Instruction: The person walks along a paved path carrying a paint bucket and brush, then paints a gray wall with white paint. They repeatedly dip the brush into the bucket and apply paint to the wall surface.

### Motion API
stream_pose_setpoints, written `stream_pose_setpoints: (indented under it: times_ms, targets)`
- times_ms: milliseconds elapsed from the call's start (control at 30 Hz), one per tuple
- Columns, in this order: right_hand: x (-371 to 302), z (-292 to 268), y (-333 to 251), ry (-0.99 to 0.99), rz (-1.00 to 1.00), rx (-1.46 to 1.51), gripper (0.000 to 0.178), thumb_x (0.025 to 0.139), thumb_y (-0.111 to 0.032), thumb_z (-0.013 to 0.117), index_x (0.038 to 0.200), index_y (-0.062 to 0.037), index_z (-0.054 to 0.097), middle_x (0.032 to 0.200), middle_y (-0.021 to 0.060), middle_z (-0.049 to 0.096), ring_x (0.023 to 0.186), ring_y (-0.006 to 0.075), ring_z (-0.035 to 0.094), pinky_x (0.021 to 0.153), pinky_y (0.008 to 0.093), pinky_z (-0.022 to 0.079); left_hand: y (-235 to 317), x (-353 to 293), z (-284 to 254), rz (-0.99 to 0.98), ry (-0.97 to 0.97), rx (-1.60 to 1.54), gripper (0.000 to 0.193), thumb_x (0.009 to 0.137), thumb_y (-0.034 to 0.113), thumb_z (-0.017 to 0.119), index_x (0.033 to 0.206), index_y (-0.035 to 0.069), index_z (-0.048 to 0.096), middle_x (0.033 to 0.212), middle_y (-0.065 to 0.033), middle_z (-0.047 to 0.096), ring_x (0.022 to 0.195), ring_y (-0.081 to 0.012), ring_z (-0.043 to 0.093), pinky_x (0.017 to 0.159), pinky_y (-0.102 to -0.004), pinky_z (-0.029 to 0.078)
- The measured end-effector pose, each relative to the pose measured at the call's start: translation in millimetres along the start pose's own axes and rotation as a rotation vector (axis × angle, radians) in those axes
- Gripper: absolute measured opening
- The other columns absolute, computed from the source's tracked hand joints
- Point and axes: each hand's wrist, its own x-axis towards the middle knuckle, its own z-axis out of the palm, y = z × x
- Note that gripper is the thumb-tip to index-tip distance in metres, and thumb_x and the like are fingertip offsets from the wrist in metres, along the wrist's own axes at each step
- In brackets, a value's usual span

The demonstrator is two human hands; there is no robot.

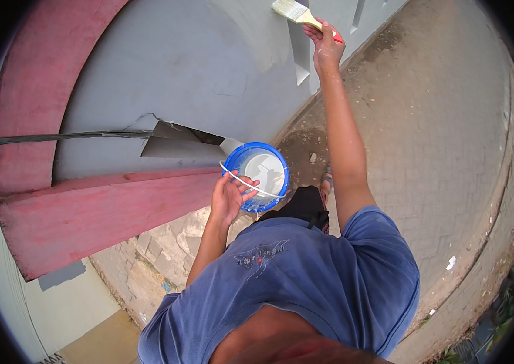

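Note:
Up at the wall, my right hand (328,51) is closed around the handle of a flat paintbrush (305,17). The brush has a pale yellow handle with a red end, and its whitish bristles point up and left. Whether the bristles touch the grey wall (208,67) I cannot tell. Lower down, my left hand (228,197) has its fingers hooked under the white wire handle of a blue bucket (256,207), which hangs in front of me. White paint (264,167) shows inside it, and pale smears mark its rim and side.
A red-painted frame (111,203) juts out on the left, with a dark cable (75,137) running across it. The wall has a low opening (187,142) and narrow slots farther right. A paved walkway (433,151) stretches along the right, with a curb at its outer edge.

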Motion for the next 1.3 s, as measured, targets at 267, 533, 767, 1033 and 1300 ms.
stream_pose_setpoints:
  times_ms: [267,533,767,1033,1300]
  targets:
    - [-71,-133,98,0.387,0.315,-0.758,0.027,0.099,-0.016,0.063,0.105,0.0087,0.07,0.083,0.0151,0.073,0.074,0.0198,0.073,0.07,0.029,0.06,-2,-1,-3,-0.004,0.035,0.005,0.035,0.103,0.043,0.044,0.117,0.011,0.047,0.101,-0.02,0.064,0.112,-0.0405,0.064,0.091,-0.0474,0.055]
    - [-13,-38,10,-0.121,-0.04,-0.65,0.031,0.098,-0.02,0.066,0.109,0.0091,0.07,0.096,0.015,0.073,0.085,0.0208,0.073,0.082,0.0291,0.059,-5,-5,-3,0.012,0.044,0.012,0.039,0.102,0.044,0.046,0.117,0.009,0.05,0.101,-0.02,0.063,0.113,-0.0424,0.062,0.093,-0.0505,0.056]
    - [-45,-74,44,0.082,0.14,-0.373,0.03,0.1,-0.016,0.062,0.115,0.01,0.065,0.105,0.0197,0.071,0.09,0.0253,0.073,0.083,0.0328,0.061,-4,-2,-2,-0.008,0.01,0.014,0.035,0.103,0.044,0.045,0.118,0.012,0.047,0.102,-0.0185,0.064,0.112,-0.0387,0.064,0.09,-0.0456,0.055]
    - [-55,-93,79,0.224,0.29,-0.668,0.022,0.098,-0.011,0.061,0.105,0.0079,0.07,0.089,0.0158,0.073,0.077,0.0187,0.073,0.069,0.0263,0.06,0,-3,3,-0.013,0.0,0.009,0.034,0.104,0.043,0.044,0.117,0.012,0.046,0.101,-0.019,0.064,0.112,-0.0392,0.064,0.09,-0.0457,0.055]
    - [22,106,-87,0.004,-0.117,-0.136,0.028,0.1,-0.013,0.055,0.1,0.0128,0.066,0.087,0.0201,0.071,0.075,0.0252,0.071,0.076,0.034,0.059,0,-4,5,-0.007,-0.033,0.017,0.033,0.104,0.043,0.044,0.116,0.013,0.046,0.099,-0.0188,0.064,0.113,-0.0398,0.064,0.09,-0.0449,0.056]
